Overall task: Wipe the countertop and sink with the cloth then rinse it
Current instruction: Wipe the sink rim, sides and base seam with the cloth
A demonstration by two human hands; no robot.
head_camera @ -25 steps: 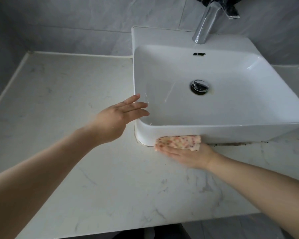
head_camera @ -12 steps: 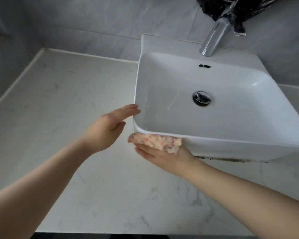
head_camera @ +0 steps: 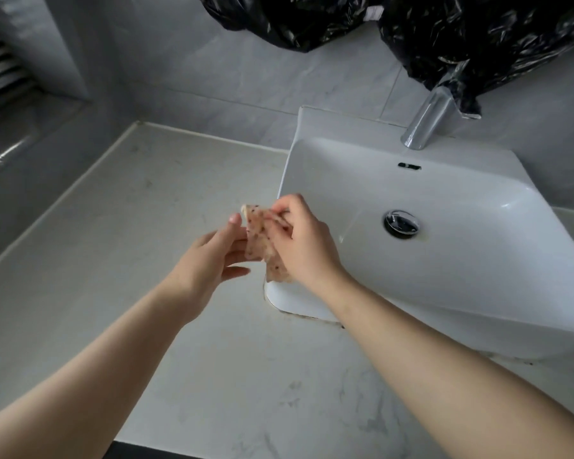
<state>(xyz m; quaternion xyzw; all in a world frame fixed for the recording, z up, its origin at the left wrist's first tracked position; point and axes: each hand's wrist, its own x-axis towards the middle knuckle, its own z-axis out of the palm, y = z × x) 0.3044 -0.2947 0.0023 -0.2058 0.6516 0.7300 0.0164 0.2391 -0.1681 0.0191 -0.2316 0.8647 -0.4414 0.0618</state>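
A small pink speckled cloth (head_camera: pixel 257 238) is lifted off the white marble countertop (head_camera: pixel 120 253), just left of the white rectangular sink (head_camera: pixel 461 253). My right hand (head_camera: pixel 304 243) grips the cloth with curled fingers over the sink's front left corner. My left hand (head_camera: pixel 212 256) meets it from the left, thumb up, fingers touching the cloth's lower edge. The chrome faucet (head_camera: pixel 426 122) stands behind the basin with no water running, and the drain plug (head_camera: pixel 401 223) sits in the basin's middle.
A black plastic bag (head_camera: pixel 411 31) hangs on the grey tiled wall above the faucet. A dark window frame (head_camera: pixel 4 81) is at the far left. Dark grime lines the sink's base (head_camera: pixel 312 314) on the counter.
My right hand lifted the cloth from the counter at the sink's front edge up to the left corner. My left hand came in under it. The view tilted up.
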